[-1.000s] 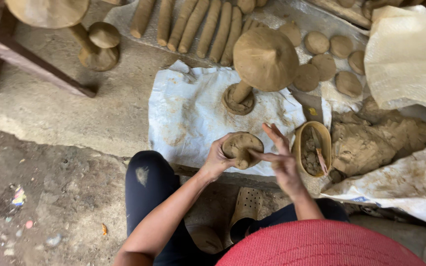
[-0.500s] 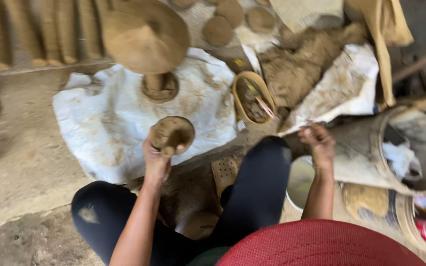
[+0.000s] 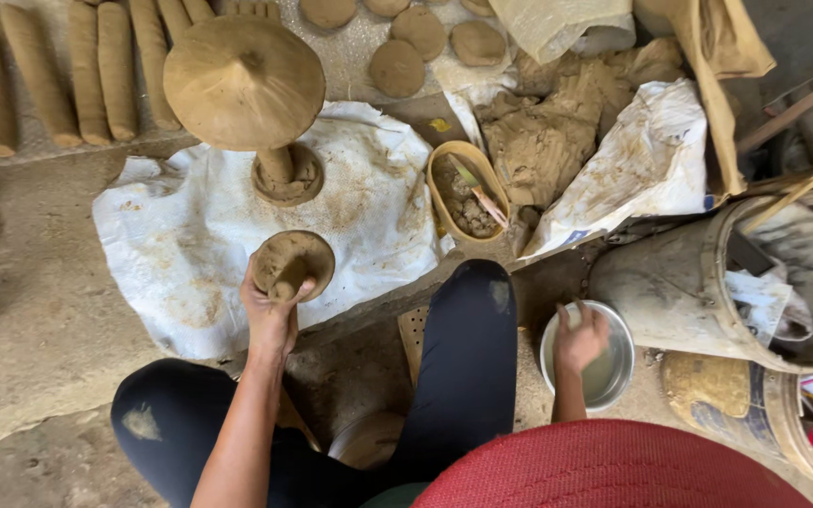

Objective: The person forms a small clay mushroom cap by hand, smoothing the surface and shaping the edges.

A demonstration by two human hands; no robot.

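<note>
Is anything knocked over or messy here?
Yes. The big grey bucket on the right lies tipped on its side, its mouth facing sideways with crumpled plastic inside. The white cloth is smeared with clay. The left hand holds a clay bowl; the right hand dips into a metal bowl.

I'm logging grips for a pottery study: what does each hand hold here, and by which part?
The left hand holds a small clay bowl by its near rim and underside. The right hand holds nothing; it dips into a metal bowl of murky water.
</note>
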